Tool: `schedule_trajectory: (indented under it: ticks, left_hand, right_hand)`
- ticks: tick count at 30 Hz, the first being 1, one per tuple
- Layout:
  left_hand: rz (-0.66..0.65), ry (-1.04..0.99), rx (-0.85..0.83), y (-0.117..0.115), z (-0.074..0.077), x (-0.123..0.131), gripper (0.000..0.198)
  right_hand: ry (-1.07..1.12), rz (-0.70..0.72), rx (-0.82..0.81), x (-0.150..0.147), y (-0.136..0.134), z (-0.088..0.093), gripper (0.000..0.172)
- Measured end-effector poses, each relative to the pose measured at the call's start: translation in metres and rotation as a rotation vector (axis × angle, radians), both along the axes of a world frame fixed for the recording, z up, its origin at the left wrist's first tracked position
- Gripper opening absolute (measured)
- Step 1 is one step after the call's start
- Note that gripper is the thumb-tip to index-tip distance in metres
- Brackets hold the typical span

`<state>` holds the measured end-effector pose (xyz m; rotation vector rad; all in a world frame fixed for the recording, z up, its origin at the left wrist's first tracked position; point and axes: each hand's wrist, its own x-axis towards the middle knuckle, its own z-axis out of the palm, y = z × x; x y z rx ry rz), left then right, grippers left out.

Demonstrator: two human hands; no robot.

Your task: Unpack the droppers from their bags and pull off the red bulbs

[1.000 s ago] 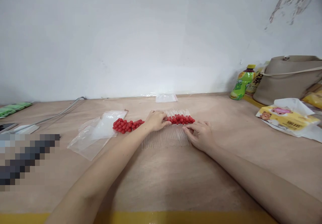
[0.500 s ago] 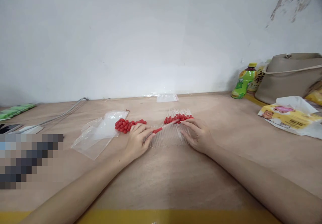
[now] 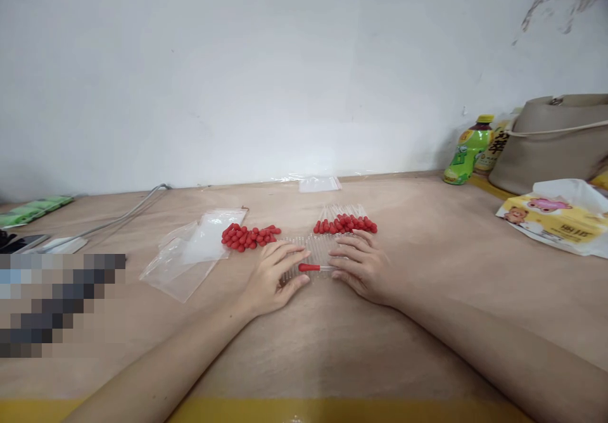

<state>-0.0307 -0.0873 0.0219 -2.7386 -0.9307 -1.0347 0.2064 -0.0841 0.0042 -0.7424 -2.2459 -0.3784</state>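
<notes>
A glass dropper (image 3: 310, 267) with a red rubber bulb lies level between my hands. My right hand (image 3: 363, 268) closes thumb and fingers on the glass end of its tube. Around the bulb, the thumb and forefinger of my left hand (image 3: 280, 277) are parted, with a gap showing on both sides of the rubber. Beneath and behind both hands is a row of loose clear glass tubes (image 3: 313, 244). Loose red bulbs (image 3: 244, 237) are heaped beyond my left hand. Beyond my right hand lie several bulbed droppers (image 3: 346, 223), tubes pointing at the wall.
Clear plastic bags (image 3: 190, 255) lie at the left, near a grey cable (image 3: 128, 213). Another small bag (image 3: 319, 184) is by the wall. A green drink bottle (image 3: 469, 151), a beige handbag (image 3: 551, 147) and a yellow tissue pack (image 3: 555, 220) stand or lie at the right.
The dropper has come nearer to me and turned from slanted to level. My left fingers have parted from its bulb. Both hands have moved slightly towards me.
</notes>
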Motion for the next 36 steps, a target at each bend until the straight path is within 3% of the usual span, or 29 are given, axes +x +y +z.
schedule_trajectory:
  ticks: [2,7,12,22,29,36]
  left_hand:
    - [-0.029,0.042,0.023,-0.001,0.000,0.005,0.042]
    - [-0.084,0.053,0.168,0.003,-0.008,0.016,0.017]
    - [-0.100,0.070,0.251,0.002,-0.010,0.017,0.016]
    - [-0.117,0.125,0.131,-0.005,-0.002,0.017,0.016]
    - [-0.124,0.128,-0.013,-0.008,-0.004,0.013,0.017]
    - [-0.148,0.117,-0.036,-0.007,-0.005,0.010,0.016]
  right_hand:
    - [-0.005,0.004,0.002,-0.002,0.000,0.000,0.015]
    - [-0.013,0.031,0.003,-0.006,-0.002,0.000,0.017]
    - [0.017,0.065,-0.026,-0.010,-0.004,0.000,0.015]
    - [0.078,0.241,-0.003,-0.012,-0.003,-0.008,0.012]
    - [0.054,0.260,0.057,-0.009,-0.007,-0.004,0.010]
    - [-0.032,0.257,0.126,-0.001,-0.008,-0.003,0.016]
